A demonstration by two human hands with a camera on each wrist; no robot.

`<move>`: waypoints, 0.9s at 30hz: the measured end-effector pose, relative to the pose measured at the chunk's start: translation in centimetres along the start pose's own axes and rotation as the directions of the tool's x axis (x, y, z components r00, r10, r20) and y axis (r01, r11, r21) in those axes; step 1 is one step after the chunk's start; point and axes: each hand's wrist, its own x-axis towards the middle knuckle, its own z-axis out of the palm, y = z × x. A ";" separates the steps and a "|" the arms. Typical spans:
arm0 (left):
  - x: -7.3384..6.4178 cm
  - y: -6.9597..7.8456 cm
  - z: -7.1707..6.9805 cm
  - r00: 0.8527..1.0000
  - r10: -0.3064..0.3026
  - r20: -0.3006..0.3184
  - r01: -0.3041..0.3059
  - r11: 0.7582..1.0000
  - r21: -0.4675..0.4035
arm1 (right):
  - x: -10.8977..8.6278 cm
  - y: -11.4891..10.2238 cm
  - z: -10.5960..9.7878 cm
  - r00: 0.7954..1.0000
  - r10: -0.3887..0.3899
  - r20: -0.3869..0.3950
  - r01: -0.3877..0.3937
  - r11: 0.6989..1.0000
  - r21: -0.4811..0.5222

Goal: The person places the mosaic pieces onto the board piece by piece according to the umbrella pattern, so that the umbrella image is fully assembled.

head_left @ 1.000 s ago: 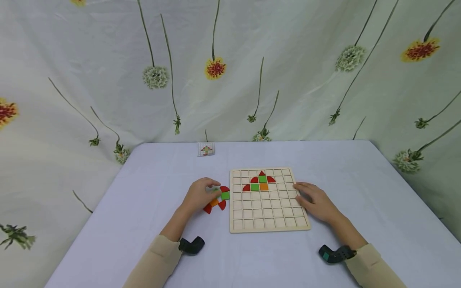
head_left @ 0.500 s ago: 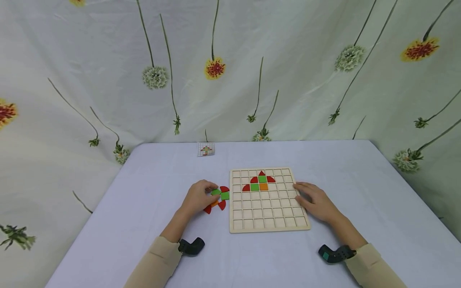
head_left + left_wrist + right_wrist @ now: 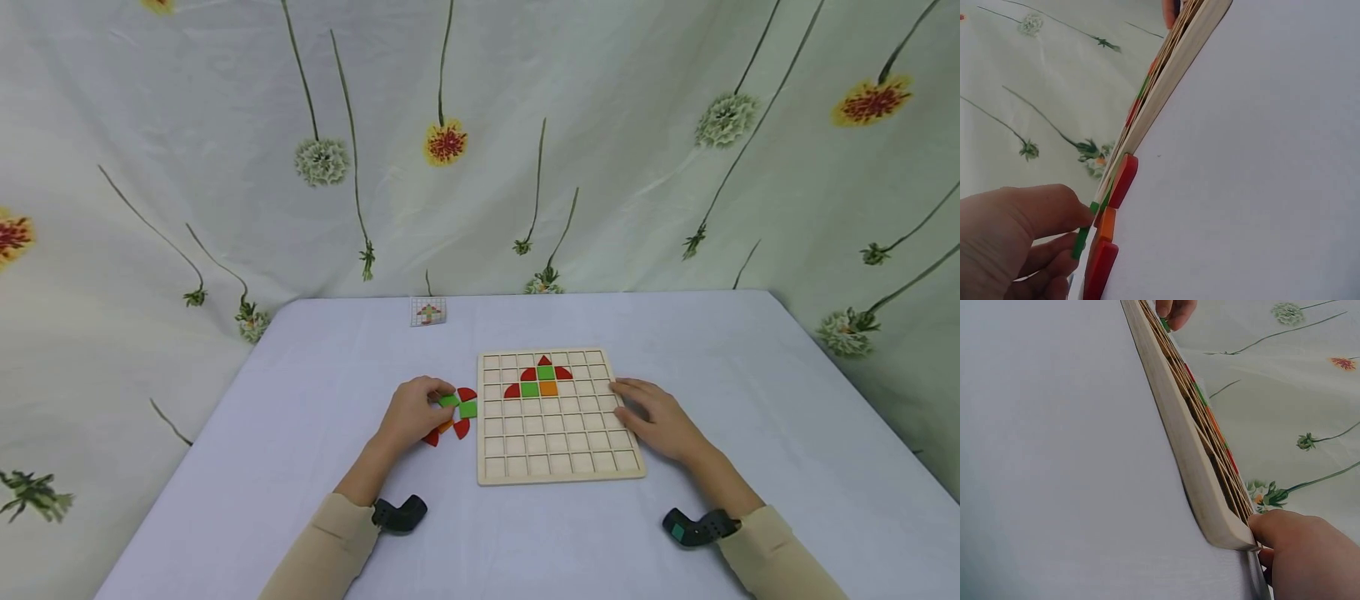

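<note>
"What blocks the fingertips of the left hand (image 3: 415, 413)?"

"A green square (image 3: 468, 409) just to their right, then the board (image 3: 562, 442); red tiles (image 3: 466, 393) beyond and nearer (an orange one (image 3: 445, 427) too, partly covered)."

"Where's room?"

"Over the tablecloth (image 3: 322, 375) left of those fingers, and right of the right hand (image 3: 658, 421), whose fingertips meet the board's edge."

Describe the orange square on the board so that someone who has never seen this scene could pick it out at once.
On the white-covered table lies a wooden board ruled into a grid. In its far half is a cluster of tiles; take their nearest row. The orange square ends that row on the right, beside a green square, and is the board's only orange tile.
</note>
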 end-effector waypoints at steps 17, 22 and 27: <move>2.1 2.0 -0.4 0.991 0.065 0.116 -0.056 0.995 -0.078 | 0.0 0.3 0.1 1.000 -0.016 -0.006 0.016 1.000 -0.005; 2.8 2.9 0.1 0.986 0.096 0.134 -0.085 0.993 -0.085 | 0.0 0.4 0.1 1.000 -0.010 -0.008 0.010 1.000 0.000; 3.3 3.8 0.6 0.978 0.149 0.149 -0.129 0.982 -0.135 | 0.1 0.5 0.2 1.000 -0.006 0.004 0.006 1.000 0.006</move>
